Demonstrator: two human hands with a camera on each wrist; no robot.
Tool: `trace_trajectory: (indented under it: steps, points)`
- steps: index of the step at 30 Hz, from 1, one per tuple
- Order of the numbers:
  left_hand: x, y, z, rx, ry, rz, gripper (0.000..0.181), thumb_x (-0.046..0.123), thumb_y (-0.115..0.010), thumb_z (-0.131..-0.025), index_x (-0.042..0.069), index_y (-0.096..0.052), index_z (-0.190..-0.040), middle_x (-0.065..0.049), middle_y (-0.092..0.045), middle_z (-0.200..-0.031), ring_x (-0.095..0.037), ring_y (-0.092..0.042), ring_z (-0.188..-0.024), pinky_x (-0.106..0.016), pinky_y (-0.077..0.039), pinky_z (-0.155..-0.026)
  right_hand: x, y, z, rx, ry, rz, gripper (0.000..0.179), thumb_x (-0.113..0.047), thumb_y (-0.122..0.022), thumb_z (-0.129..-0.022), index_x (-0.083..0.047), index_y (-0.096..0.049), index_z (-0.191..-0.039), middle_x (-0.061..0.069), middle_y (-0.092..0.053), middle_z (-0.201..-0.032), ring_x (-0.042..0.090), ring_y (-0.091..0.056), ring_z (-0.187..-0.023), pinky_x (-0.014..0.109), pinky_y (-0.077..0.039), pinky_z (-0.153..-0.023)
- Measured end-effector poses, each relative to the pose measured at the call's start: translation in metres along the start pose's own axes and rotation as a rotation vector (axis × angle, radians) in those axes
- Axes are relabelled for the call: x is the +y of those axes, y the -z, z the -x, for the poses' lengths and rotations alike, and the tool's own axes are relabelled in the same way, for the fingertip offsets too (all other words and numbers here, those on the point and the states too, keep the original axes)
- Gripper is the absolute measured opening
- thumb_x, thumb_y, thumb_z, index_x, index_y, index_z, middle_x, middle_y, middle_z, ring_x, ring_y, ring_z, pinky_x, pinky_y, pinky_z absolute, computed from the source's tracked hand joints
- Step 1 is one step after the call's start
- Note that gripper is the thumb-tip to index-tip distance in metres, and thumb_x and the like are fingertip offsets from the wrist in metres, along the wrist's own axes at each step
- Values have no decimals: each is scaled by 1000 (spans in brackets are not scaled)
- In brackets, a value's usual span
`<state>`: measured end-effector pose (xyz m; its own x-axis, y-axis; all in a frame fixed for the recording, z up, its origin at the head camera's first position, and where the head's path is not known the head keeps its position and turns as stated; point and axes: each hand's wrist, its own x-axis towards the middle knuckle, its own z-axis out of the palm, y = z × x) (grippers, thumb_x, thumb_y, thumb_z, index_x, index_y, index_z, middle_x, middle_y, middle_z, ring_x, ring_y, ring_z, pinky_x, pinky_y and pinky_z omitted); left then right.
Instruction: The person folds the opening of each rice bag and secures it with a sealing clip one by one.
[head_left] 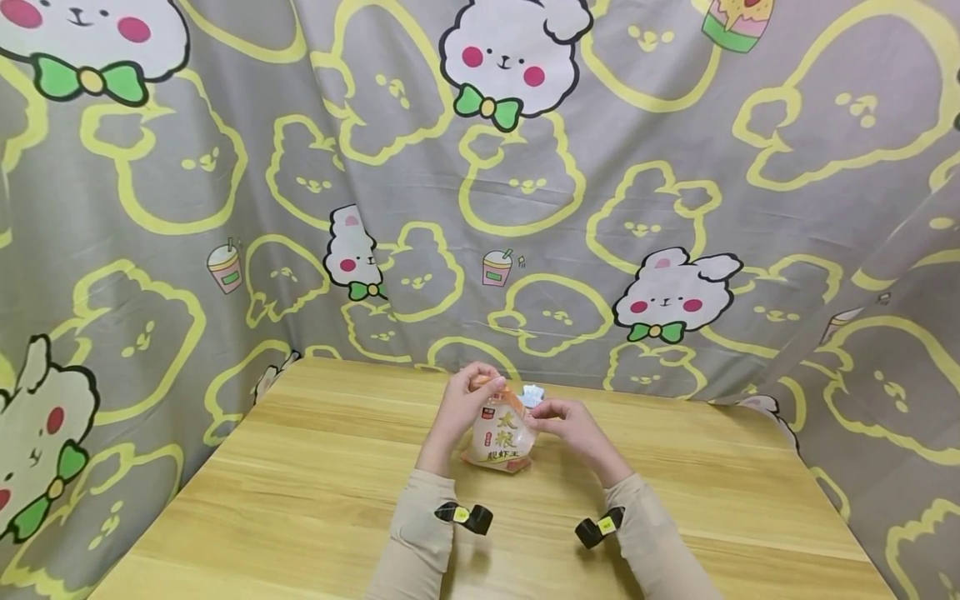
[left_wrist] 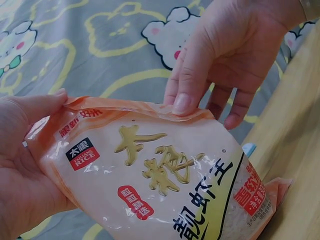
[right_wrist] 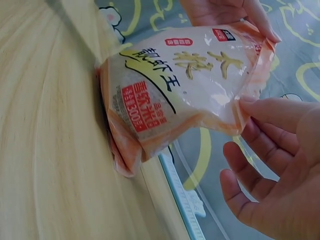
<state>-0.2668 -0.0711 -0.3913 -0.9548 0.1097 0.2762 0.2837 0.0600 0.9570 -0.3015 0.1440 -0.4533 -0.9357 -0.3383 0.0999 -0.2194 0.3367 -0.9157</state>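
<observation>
A small orange-and-white rice bag (head_left: pixel 491 442) stands on the table, tilted, its printed front facing me. My left hand (head_left: pixel 467 404) grips its upper left corner; in the left wrist view the thumb lies along the top edge. The right hand (head_left: pixel 572 423) pinches the opposite top corner between thumb and index finger, and its other fingers are loosely bent in the right wrist view. Between the hands the bag's top edge (left_wrist: pixel 140 106) is stretched. Grains show through a see-through part of the bag (left_wrist: pixel 245 182) low on its front. Whether the top is sealed I cannot tell.
Just behind the bag lies a pale blue-and-white item (head_left: pixel 533 395), seen in the right wrist view as a long pale blue strip (right_wrist: pixel 182 200); its kind is unclear. A wooden table (head_left: pixel 300 475) extends around the hands, with a patterned grey curtain (head_left: pixel 420 192) behind it.
</observation>
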Motion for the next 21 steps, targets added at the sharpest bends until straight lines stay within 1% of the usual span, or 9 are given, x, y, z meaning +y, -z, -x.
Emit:
trace_trajectory:
  steps: [2, 3, 9, 10, 14, 18, 21]
  points:
    - [-1, 0, -1, 1, 1, -1, 18, 12, -64, -94, -5, -62, -101, -24, -69, -99, -14, -66, -84, -31, -52, -80, 1, 2, 0, -8, 2, 7, 21, -19, -74, -86, -2, -71, -97, 7, -70, -100, 12, -57, -96, 31, -43, -85]
    - [-4, 0, -2, 2, 4, -3, 18, 12, -64, -94, -5, -62, -101, -24, -69, -99, -14, -66, -84, -32, -52, -80, 2, 2, 0, -14, 9, 14, 21, -19, -73, -86, -1, -71, -97, 6, -70, -99, 12, -57, -95, 31, -43, -85]
    - [-26, -1, -12, 28, 14, 9, 19, 15, -66, -93, -2, -63, -102, -23, -70, -100, -12, -66, -83, -31, -53, -79, 7, 6, -1, -37, 9, 23, 21, -16, -75, -85, 0, -71, -97, 5, -69, -96, 10, -57, -90, 28, -45, -82]
    - [-28, -1, -13, 33, 14, 13, 20, 16, -66, -93, -2, -63, -102, -22, -70, -100, -11, -66, -83, -30, -53, -78, 7, 7, -1, -38, 3, 19, 21, -15, -75, -84, 0, -71, -97, 5, -69, -95, 11, -57, -90, 28, -45, -82]
    - [-31, -3, -13, 49, 3, 8, 21, 19, -67, -93, 0, -63, -101, -18, -70, -98, -10, -66, -81, -27, -52, -76, 6, 8, -1, -53, -4, 9, 21, -16, -76, -83, 0, -71, -97, 6, -69, -95, 14, -57, -90, 30, -45, -82]
    - [-31, -3, -12, 56, -14, -3, 21, 20, -67, -93, 1, -62, -100, -13, -70, -95, -8, -66, -79, -25, -53, -74, 5, 10, -1, -67, -14, 1, 23, -17, -76, -83, -1, -70, -98, 5, -68, -94, 15, -57, -91, 32, -45, -83]
    - [-31, -4, -12, 59, -23, -9, 21, 20, -67, -93, 1, -62, -100, -13, -70, -95, -7, -66, -79, -25, -53, -73, 6, 11, -2, -81, -2, 6, 23, -17, -76, -84, 0, -70, -98, 3, -68, -93, 15, -57, -90, 32, -45, -83]
